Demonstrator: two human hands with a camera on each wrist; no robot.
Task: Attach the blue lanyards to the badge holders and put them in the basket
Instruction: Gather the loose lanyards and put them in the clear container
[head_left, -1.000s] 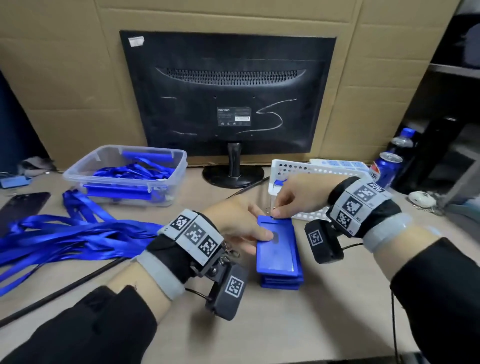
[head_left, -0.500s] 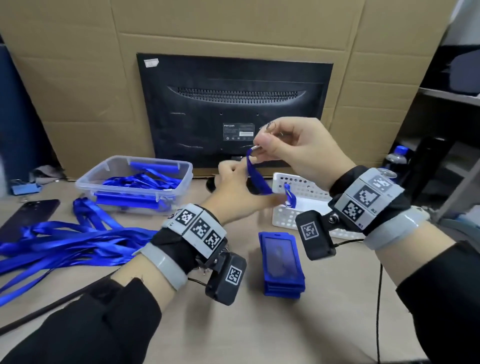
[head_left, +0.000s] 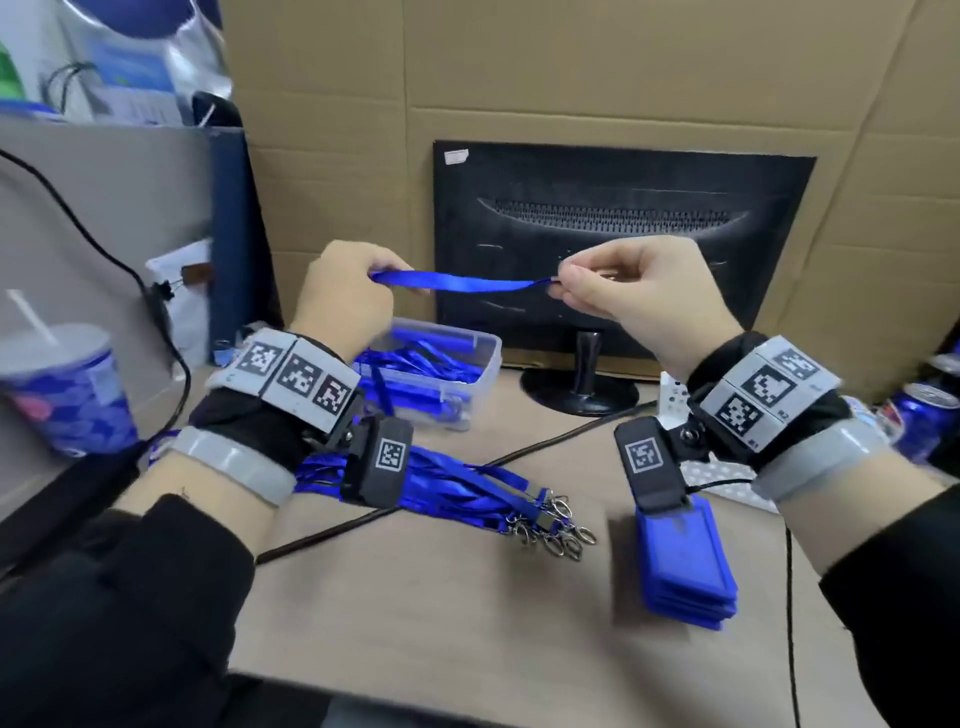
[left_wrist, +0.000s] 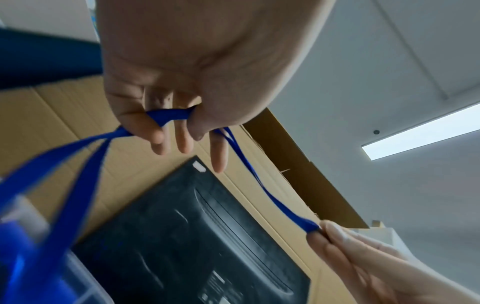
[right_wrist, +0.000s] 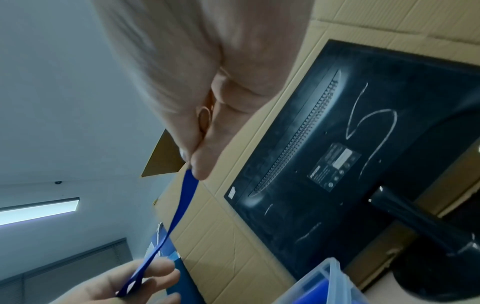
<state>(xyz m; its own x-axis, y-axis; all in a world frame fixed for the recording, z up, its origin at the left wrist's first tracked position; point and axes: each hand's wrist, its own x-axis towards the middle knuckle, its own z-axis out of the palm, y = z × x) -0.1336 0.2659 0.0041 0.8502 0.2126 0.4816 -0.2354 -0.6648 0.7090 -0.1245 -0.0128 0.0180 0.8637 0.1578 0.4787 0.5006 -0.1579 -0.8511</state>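
Note:
A blue lanyard (head_left: 467, 283) is stretched level between my two raised hands, in front of the monitor. My left hand (head_left: 382, 275) grips one end with curled fingers, and the strap's two tails (left_wrist: 52, 164) hang down from it, blurred. My right hand (head_left: 563, 283) pinches the other end (right_wrist: 188, 185) between thumb and fingers, which hide whatever is at its tip. A stack of blue badge holders (head_left: 685, 566) lies on the desk under my right wrist. The white basket (head_left: 670, 395) shows only partly behind that wrist.
A pile of blue lanyards (head_left: 457, 488) with metal clips (head_left: 556, 525) lies mid-desk, crossed by a black cable (head_left: 545, 447). Behind it a clear box (head_left: 447, 374) holds more lanyards. A monitor (head_left: 623, 234) stands at the back, a cup (head_left: 67, 384) at the left, cans (head_left: 924, 415) at the right.
Both hands have moved apart and pulled the lanyard out straight between them. The head view has swung left, so the basket and badge holders now sit further right.

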